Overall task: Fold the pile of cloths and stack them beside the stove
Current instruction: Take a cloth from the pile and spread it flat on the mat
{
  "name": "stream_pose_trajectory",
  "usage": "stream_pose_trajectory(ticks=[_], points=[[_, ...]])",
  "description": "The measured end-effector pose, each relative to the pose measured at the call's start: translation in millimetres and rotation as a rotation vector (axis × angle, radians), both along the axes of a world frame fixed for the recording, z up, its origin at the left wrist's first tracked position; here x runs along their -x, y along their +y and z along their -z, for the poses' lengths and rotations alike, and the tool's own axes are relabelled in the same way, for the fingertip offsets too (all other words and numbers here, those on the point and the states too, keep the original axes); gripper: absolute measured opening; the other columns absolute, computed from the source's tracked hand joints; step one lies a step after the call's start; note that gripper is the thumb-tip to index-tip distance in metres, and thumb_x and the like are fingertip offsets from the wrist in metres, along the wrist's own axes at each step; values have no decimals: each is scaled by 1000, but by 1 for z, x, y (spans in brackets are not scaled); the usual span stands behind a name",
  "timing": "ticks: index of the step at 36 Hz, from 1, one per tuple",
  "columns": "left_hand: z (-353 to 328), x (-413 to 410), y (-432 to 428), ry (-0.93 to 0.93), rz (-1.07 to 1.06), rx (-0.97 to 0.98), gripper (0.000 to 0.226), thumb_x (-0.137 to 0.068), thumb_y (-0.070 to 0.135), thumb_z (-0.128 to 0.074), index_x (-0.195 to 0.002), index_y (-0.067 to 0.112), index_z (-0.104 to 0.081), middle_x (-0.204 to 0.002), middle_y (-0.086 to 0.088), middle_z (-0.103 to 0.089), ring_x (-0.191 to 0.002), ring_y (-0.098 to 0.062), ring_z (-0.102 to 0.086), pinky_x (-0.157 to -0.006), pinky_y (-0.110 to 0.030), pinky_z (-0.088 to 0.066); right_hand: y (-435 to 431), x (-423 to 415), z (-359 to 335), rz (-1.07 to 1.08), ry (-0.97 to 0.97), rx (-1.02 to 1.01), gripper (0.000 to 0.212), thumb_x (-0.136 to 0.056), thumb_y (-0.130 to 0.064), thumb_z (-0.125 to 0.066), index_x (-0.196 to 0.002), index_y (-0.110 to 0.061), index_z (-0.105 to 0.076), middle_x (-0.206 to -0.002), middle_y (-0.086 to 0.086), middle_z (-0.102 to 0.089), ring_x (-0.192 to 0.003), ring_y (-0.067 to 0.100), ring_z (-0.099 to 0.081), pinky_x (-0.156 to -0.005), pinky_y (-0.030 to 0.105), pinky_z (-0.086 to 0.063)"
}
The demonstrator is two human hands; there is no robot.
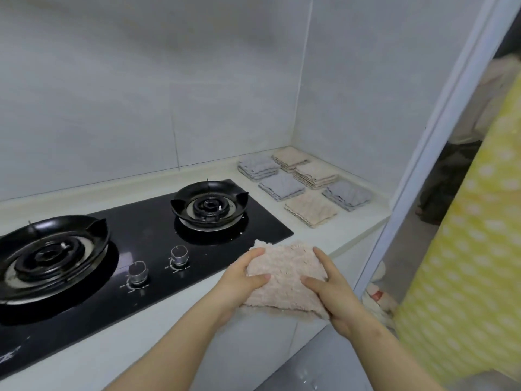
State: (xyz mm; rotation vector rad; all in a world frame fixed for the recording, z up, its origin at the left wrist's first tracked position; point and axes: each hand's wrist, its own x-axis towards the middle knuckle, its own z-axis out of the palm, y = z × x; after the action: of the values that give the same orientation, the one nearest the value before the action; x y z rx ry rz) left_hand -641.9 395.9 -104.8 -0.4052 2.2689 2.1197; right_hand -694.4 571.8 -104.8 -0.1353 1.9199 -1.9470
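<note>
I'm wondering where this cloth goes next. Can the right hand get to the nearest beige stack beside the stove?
Probably yes: only bare counter lies between the right hand and the nearest beige stack. It does share the pink cloth with the left hand.

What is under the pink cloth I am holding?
The left hand and right hand grip the pink cloth above the white counter edge, beside the stove. Anything right beneath is hidden.
</note>
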Motion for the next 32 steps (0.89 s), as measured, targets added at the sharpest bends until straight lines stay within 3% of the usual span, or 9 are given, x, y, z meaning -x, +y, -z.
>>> stream_pose_trajectory(ticks=[3, 6, 10, 15, 21, 25, 27, 30, 32], points=[[0, 57, -1, -14, 46, -25, 53, -87, 6, -61, -131, 32, -47, -137, 9, -40, -128, -10, -39, -98, -22, -37, 3, 51, -1, 21, 12, -23, 61, -92, -3, -51, -139, -38, -34, -127, -1, -51, -110, 21, -57, -88, 39, -54], [1, 115, -6, -87, 77, -98, 54, -87, 6, -59, -132, 32, -47, -136, -1, -48, -116, -19, -54, -100, -33, -44, 2, 104, -4, 45, 0, -37, 60, -92, -4, -52, -138, -39, -36, -132, 2, -50, -111, 24, -58, -88, 39, -54], [-3, 188, -10, -150, 88, -107, 46, -88, 13, -56, -123, 43, -51, -142, -3, -42, -124, -23, -47, -106, -44, -38, 0, 170, -14, 34, 18, -88, 57, -93, -5, -51, -137, -38, -38, -139, 0, -45, -116, 22, -55, -93, 38, -52], [-16, 255, -11, -152, 58, -161, 32, -90, 13, -55, -118, 28, -57, -116, -2, -61, -98, -19, -61, -88, -36, -51, 0, 240, -19, 38, 66, -150, 54, -93, -6, -51, -136, -36, -40, -137, -4, -45, -118, 20, -53, -96, 39, -50], [-3, 312, -21, -132, -4, -86, 34, -88, 15, -62, -118, 31, -56, -115, -5, -59, -97, -21, -61, -89, -37, -49, -12, 309, -11, -27, 60, -160, 47, -94, -4, -47, -128, -36, -45, -115, -10, -51, -104, 13, -59, -85, 29, -53], [7, 345, -24, -97, -82, -70, 38, -88, 12, -61, -121, 29, -53, -94, 4, -58, -79, -8, -57, -65, -14, -47, -24, 359, -8, -123, 71, -175, 43, -94, -7, -50, -117, -43, -50, -132, 0, -52, -115, 20, -56, -97, 37, -49], [11, 364, -26, -86, -142, -64, 41, -88, 9, -60, -125, 26, -51, -89, 5, -58, -75, -6, -56, -61, -12, -44, -31, 387, -5, -162, 77, -173, 40, -94, -5, -49, -113, -40, -53, -131, 3, -53, -117, 22, -55, -101, 40, -46], [13, 391, -27, -83, -232, -60, 44, -88, 7, -61, -126, 26, -51, -112, -4, -60, -90, -9, -59, -66, -11, -48, -41, 428, 0, -228, 90, -168, 34, -94, 0, -46, -113, -27, -55, -118, -5, -55, -106, 13, -58, -89, 25, -52], [15, 407, -27, -97, -286, -70, 44, -87, 6, -62, -124, 27, -52, -134, -17, -48, -121, -23, -51, -93, -23, -45, -45, 454, 2, -274, 89, -187, 29, -94, 1, -45, -107, -22, -56, -105, -16, -52, -89, 2, -56, -70, 12, -52]])
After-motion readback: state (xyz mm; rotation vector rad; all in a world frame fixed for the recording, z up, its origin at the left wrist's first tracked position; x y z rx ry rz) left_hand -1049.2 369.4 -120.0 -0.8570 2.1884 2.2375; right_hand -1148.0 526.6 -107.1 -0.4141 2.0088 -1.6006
